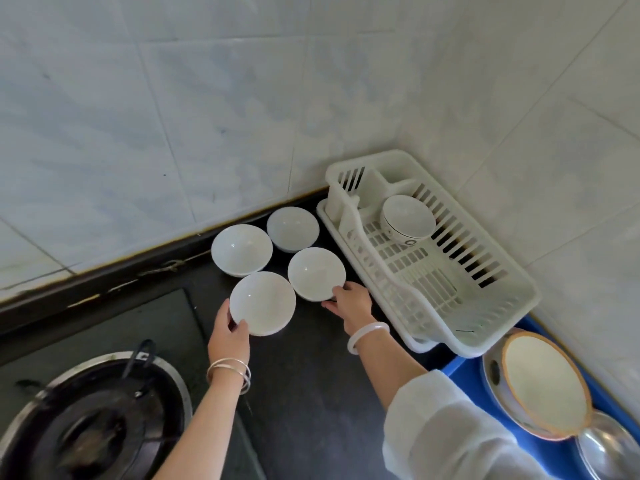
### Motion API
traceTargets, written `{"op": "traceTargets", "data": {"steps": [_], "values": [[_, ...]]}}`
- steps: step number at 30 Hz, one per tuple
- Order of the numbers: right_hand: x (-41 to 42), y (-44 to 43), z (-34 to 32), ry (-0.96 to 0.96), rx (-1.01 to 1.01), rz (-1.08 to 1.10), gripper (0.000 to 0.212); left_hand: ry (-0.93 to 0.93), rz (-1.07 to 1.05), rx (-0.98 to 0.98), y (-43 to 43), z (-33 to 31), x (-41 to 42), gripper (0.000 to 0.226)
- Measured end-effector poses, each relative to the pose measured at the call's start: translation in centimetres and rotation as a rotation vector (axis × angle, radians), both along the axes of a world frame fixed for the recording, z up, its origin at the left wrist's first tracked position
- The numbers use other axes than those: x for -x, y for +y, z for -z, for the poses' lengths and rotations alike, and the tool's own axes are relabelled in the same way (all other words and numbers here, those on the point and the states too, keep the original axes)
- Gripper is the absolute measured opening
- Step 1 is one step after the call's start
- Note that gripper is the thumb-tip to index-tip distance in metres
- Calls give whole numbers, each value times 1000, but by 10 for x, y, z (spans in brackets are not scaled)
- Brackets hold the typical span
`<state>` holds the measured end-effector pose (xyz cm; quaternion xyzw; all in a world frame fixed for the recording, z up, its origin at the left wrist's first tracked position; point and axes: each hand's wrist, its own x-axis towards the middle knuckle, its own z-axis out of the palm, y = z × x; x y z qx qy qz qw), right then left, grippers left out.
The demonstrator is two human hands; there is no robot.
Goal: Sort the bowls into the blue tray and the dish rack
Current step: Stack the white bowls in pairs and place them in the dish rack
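Note:
Several plain white bowls stand on the dark counter by the wall. My left hand [228,332] grips the near-left bowl [262,303] at its rim. My right hand [351,303] holds the rim of the near-right bowl [316,273]. Behind them stand two more white bowls [241,249] [292,228]. The white dish rack [460,303] sits in the corner with one patterned bowl [408,218] lying tilted in it. At the lower right, the blue tray [460,370] holds a large orange-rimmed bowl [545,382] and metal bowls [609,445].
A gas stove burner [93,427] with a black pan support is at the lower left. Tiled walls [207,98] close off the back and right side. The dark counter [311,393] runs between the stove and the rack.

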<state>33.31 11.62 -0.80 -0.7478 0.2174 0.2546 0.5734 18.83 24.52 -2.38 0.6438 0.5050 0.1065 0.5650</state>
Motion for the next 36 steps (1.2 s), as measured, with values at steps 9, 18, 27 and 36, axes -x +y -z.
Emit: {"op": "traceTargets", "data": {"steps": [9, 18, 27, 36], "values": [[10, -7, -29, -160, -40, -92, 17, -170, -70, 207, 11, 9, 1, 41], [29, 26, -41, -112, 115, -310, 13, -364, -234, 522, 17, 2, 0, 34], [31, 29, -30, -167, 338, -455, 8, -338, -151, 385, 11, 7, -4, 26], [27, 38, -18, 39, 132, -539, 35, -271, -188, 483, 29, 8, -3, 28]]}}
